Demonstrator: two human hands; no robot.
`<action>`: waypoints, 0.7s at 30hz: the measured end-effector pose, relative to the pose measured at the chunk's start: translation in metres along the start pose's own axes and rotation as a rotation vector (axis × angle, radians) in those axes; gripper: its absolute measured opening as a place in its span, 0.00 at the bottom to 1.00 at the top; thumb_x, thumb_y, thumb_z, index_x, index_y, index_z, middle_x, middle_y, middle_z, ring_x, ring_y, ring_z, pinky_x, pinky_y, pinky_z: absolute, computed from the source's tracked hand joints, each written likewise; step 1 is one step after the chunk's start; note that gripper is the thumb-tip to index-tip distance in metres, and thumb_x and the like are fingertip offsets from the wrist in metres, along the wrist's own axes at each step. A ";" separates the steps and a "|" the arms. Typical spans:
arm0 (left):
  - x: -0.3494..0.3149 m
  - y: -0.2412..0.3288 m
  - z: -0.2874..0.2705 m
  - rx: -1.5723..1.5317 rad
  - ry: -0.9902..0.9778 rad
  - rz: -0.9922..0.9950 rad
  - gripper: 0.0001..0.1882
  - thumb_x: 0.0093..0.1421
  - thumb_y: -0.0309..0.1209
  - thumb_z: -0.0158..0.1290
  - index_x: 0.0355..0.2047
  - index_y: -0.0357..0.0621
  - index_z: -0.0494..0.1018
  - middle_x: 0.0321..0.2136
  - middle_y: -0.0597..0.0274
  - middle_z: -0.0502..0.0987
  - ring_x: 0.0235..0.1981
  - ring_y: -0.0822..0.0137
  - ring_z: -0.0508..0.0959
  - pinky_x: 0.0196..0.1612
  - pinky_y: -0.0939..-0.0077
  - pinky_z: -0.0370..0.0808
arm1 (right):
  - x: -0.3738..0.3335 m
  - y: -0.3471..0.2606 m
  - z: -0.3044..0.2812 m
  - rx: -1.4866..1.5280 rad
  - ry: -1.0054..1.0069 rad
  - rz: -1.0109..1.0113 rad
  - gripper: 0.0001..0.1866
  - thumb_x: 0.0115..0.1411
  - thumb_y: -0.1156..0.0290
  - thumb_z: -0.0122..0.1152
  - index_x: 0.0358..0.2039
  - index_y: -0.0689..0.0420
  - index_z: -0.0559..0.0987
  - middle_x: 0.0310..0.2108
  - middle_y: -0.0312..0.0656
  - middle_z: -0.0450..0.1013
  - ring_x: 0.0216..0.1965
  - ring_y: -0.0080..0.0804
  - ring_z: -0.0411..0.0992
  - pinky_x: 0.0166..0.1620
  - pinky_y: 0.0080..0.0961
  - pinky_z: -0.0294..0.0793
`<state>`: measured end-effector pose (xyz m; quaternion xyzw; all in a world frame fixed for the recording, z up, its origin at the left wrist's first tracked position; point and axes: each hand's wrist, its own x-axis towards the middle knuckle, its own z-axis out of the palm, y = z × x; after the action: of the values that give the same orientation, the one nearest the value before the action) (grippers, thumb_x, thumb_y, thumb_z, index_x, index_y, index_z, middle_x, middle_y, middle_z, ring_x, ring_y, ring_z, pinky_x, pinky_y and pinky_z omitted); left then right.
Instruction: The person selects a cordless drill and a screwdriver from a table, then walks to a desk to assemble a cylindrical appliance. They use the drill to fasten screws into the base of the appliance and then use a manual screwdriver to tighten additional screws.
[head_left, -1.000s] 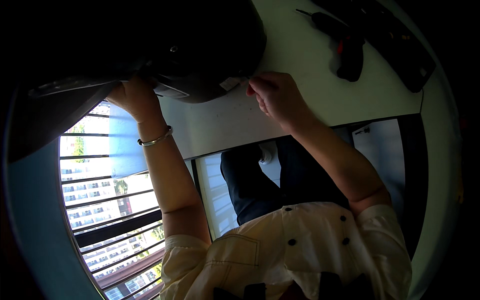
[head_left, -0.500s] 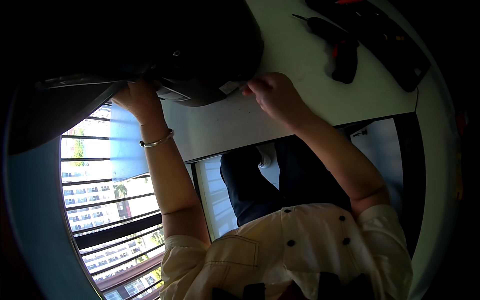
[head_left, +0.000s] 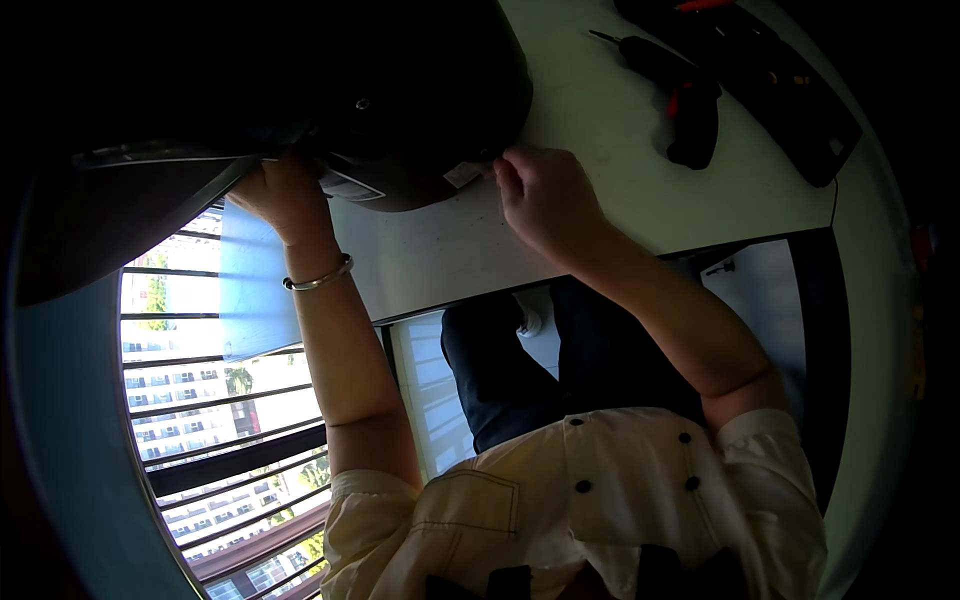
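Note:
A large, dark, rounded shell that looks like a helmet (head_left: 440, 90) fills the upper left, over the white table (head_left: 430, 250). A glossy curved flap like a visor (head_left: 110, 220) extends from its left side. My left hand (head_left: 285, 195) is closed at the lower edge, beside the flap, its fingertips hidden in shadow. Pale labels (head_left: 463, 175) are on the shell's near edge. My right hand (head_left: 545, 195) is closed in a pinch at the right end of this edge. Whatever its fingertips hold is too dark and small to make out.
A black and red cordless screwdriver (head_left: 690, 120) lies on the table at the upper right, its bit pointing left. Beyond it is a long black case or tray (head_left: 780, 90) with small things on it. A window with horizontal bars (head_left: 220, 400) is at the left.
My right hand has shifted slightly up along the shell's edge, and its wrist has turned. The shell and my left hand have moved slightly to the right.

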<state>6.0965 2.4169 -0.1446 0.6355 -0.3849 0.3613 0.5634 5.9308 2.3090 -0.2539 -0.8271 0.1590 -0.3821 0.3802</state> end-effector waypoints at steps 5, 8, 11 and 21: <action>0.000 -0.002 0.001 -0.024 0.015 -0.009 0.16 0.54 0.27 0.44 0.09 0.43 0.64 0.04 0.66 0.66 0.05 0.77 0.65 0.11 0.89 0.60 | 0.011 -0.007 -0.023 1.291 -0.281 0.921 0.10 0.58 0.73 0.43 0.21 0.60 0.70 0.07 0.25 0.48 0.08 0.14 0.43 0.13 0.14 0.43; 0.000 0.008 0.002 -0.020 0.026 -0.031 0.15 0.52 0.25 0.44 0.09 0.43 0.64 0.04 0.67 0.66 0.04 0.77 0.64 0.12 0.89 0.60 | 0.009 0.001 -0.016 1.583 -0.268 1.050 0.10 0.58 0.73 0.43 0.22 0.61 0.71 0.07 0.26 0.48 0.08 0.14 0.44 0.13 0.14 0.41; 0.001 0.001 0.000 -0.026 0.043 -0.021 0.14 0.51 0.24 0.45 0.09 0.43 0.64 0.04 0.67 0.67 0.04 0.77 0.64 0.12 0.89 0.60 | 0.008 -0.001 -0.018 1.455 -0.260 0.977 0.10 0.57 0.72 0.46 0.22 0.61 0.71 0.07 0.26 0.49 0.08 0.15 0.44 0.13 0.14 0.44; 0.002 0.002 -0.001 -0.006 0.025 0.018 0.15 0.51 0.23 0.44 0.08 0.43 0.64 0.05 0.67 0.68 0.04 0.77 0.65 0.12 0.90 0.59 | 0.002 0.003 -0.008 -0.188 0.056 -0.278 0.06 0.52 0.74 0.53 0.20 0.61 0.71 0.09 0.37 0.63 0.13 0.27 0.66 0.16 0.19 0.63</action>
<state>6.0954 2.4176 -0.1420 0.6256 -0.3846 0.3732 0.5670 5.9263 2.3022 -0.2515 -0.8620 0.0886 -0.4375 0.2402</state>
